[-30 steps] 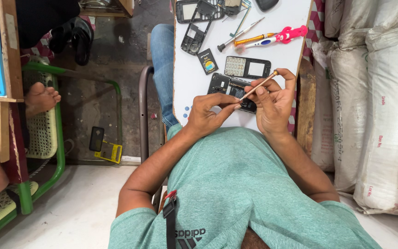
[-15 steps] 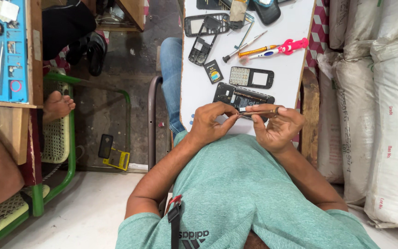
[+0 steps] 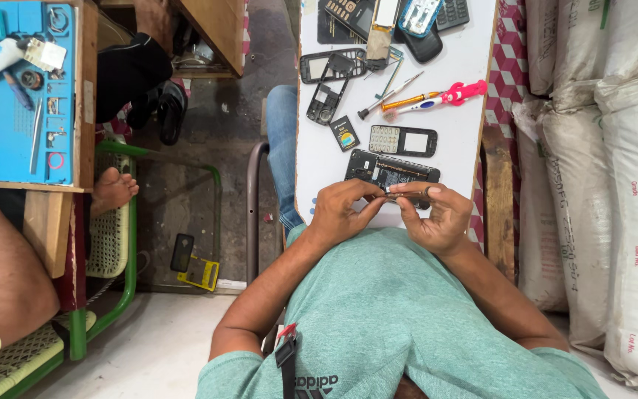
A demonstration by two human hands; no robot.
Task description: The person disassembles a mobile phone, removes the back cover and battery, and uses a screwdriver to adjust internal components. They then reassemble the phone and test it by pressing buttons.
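**Both hands closed on a small part at the near edge of the white table**

Left hand: fingers bent, thumb and forefinger pinched narrow on one end of a thin dark part. Right hand: also pinched narrow, holding the other end of the same part. Fingertips of the two hands almost touching, just above the near edge of the white table. Kind of the part: too small to tell.

Directly behind the fingers, flat on the table: an opened black phone body, inner side up, just beside the held part; contact between them not clear. A little farther: a black front cover with keypad, and left of it a small dark square chip. Farther again: an empty black frame, a screwdriver with orange handle, a pink-handled tool, several more phones at the far edge.

Right of the table: stacked white sacks. Left of the table: a metal chair frame and a leg in jeans. On the floor: a dark phone on a yellow object. Far left: a blue work mat with small tools, another person's arm and bare foot near a green chair.
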